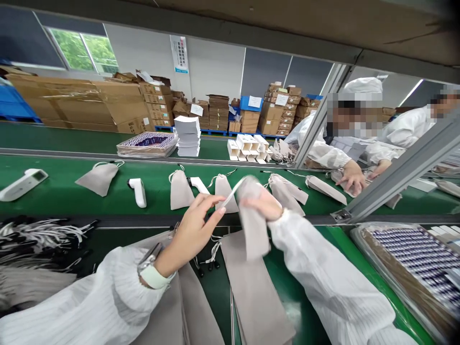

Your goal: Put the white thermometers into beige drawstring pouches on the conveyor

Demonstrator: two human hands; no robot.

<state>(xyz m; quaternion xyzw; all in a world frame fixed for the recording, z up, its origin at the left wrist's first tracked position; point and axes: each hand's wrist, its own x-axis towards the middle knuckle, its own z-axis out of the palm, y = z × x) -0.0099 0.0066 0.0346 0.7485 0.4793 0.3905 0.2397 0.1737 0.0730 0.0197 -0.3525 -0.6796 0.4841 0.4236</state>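
Between my hands a white cord runs to a small grey fabric pouch, which hangs blurred over the near work surface. My left hand pinches the cord between thumb and fingers. My right hand is closed on the pouch near its top; motion smears its fingers. Below lie flat grey fabric pieces, with more grey fabric under my left forearm. A few white cords with black ends lie between them.
The green belt ahead carries grey pouches and white handheld devices. Loose cords lie at left, a wrapped tray at right. A metal post stands at right, near another person's hands.
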